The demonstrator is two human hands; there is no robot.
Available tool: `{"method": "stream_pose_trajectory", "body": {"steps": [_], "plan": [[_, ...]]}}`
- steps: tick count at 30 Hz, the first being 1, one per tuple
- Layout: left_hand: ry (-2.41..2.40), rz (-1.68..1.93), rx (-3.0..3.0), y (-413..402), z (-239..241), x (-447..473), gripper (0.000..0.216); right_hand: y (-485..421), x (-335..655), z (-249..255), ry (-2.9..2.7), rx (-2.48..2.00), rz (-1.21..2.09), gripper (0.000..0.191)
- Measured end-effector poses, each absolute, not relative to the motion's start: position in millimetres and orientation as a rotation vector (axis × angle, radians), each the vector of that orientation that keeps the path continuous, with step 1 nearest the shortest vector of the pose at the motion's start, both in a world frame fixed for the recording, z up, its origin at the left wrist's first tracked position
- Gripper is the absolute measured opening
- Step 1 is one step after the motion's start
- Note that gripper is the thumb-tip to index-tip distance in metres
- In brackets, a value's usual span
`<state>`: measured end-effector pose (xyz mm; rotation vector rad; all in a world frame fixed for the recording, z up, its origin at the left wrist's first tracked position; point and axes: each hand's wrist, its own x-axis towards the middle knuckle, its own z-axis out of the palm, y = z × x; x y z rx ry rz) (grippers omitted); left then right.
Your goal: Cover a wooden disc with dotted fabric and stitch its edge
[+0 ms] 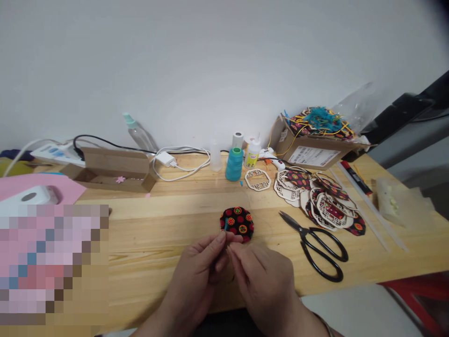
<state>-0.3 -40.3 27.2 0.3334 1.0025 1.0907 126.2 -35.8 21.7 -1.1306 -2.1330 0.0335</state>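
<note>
- Head view, the hands: the left hand [194, 278] and the right hand [263, 285] meet over the near part of the pine surface [157, 238], close together.
- The left fingers [219, 239] are pressed together and seem to pinch a teal strand [226, 224] at the edge of the fabric disc.
- The right fingers [235, 252] are bunched just beside the left ones; whether they pinch anything, I cannot tell.
- The black fabric disc [242, 224], printed with red and yellow flowers, sits right at the fingertips, near the middle of the surface.
- To its right lie black-handled scissors [314, 245] and a heap of fabric-backed lattice wooden frames [315, 201]; a single bare lattice frame [257, 179] lies farther back.
- Along the back stand a teal thread cone [234, 164], a glue bottle [252, 154] and a cardboard box [308, 150] holding tangled yarn.
- The step in hand looks like fine work on the strand at the disc's edge.
- The next move appears to call for a steady pinch, with the disc kept from slipping.
</note>
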Motion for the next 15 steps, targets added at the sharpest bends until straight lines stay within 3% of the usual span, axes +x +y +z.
{"method": "stream_pose_trajectory", "body": {"steps": [15], "plan": [[0.976, 1.135, 0.326, -41.0, 25.2, -1.2, 0.023, -38.6, 124.2, 15.9, -2.147, -1.090, 0.136, 0.025]]}}
